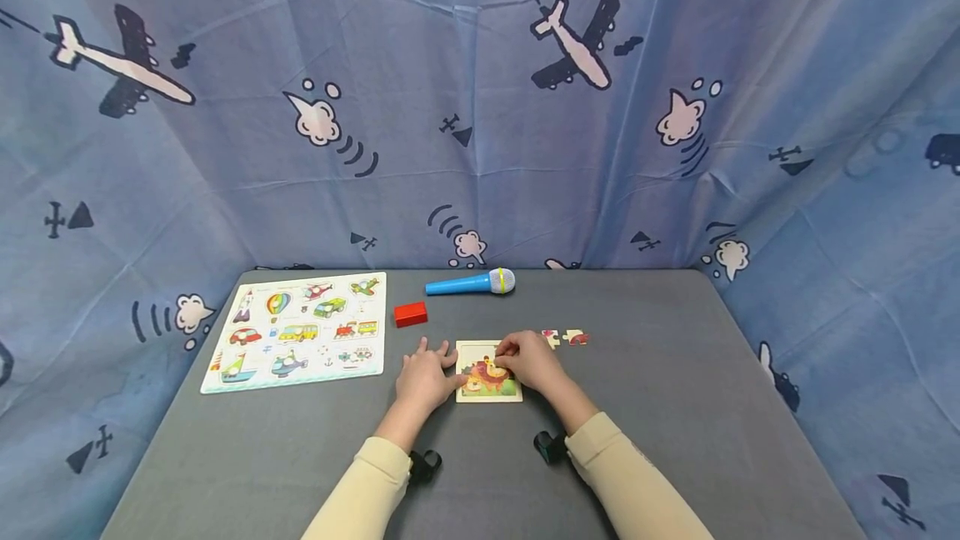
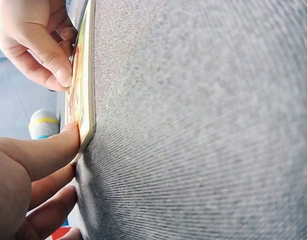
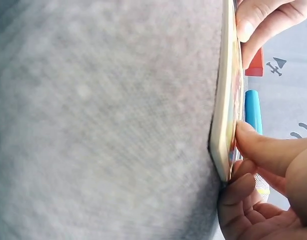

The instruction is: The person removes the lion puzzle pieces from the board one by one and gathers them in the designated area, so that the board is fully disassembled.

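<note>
A small square lion puzzle (image 1: pixel 489 397) with a pale wooden frame lies flat on the table. At its left edge rests my left hand (image 1: pixel 426 377), fingers spread, the thumb (image 2: pixel 53 150) pressing on the frame. My right hand (image 1: pixel 534 363) is over the puzzle's upper right, fingers curled, pinching a puzzle piece against the picture; the fingertips hide most of that piece. Part of the board's upper area shows plain pale wood. Just beyond the right hand lie two loose puzzle pieces, one pink and white (image 1: pixel 551 338), the other with red on it (image 1: pixel 576 337).
A red block (image 1: pixel 410 314) sits behind my left hand. Farther back lies a blue toy microphone (image 1: pixel 461 284) with a silver head. On the left is a large white picture board of vehicles (image 1: pixel 258 361). A blue patterned curtain (image 1: pixel 480 165) hangs behind the grey table (image 1: pixel 675 407).
</note>
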Motion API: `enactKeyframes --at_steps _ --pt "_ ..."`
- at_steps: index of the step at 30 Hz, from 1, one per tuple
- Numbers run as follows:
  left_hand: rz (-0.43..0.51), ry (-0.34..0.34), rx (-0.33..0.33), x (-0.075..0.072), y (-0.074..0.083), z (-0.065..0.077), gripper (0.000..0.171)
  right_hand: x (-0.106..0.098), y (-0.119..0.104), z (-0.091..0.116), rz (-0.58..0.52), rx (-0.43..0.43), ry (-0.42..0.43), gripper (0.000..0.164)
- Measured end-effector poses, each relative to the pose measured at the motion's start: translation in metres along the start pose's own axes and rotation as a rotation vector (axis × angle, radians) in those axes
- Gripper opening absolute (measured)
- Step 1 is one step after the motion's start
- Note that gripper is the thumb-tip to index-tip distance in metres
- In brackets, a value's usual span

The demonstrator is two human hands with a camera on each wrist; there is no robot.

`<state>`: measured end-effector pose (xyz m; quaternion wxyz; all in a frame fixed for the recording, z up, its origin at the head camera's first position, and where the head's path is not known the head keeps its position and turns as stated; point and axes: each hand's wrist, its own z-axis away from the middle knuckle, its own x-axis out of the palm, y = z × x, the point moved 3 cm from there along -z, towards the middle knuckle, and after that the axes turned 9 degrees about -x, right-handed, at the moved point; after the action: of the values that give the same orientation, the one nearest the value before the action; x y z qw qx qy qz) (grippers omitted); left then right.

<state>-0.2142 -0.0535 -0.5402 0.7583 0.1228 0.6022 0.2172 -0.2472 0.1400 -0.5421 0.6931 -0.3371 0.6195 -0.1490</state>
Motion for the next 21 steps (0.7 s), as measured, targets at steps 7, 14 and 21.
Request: enactKeyframes --at_steps 7,14,21 --pt "0.007 0.009 0.010 -0.0008 0.0004 0.0023 0.058 -0.0014 -0.0016 -0.0002 0.007 0.009 0.004 0.007" --pt "0.019 0.005 0.004 -0.0018 0.0006 0.0026 0.058 -0.0010 -0.0015 -0.0016 0.025 -0.011 -0.024 0.006" --pt "0.014 0.009 -0.009 -0.0012 -0.0003 0.0030 0.059 0.0002 -0.0010 -0.0027 -0.006 -0.009 -0.032 0.006"
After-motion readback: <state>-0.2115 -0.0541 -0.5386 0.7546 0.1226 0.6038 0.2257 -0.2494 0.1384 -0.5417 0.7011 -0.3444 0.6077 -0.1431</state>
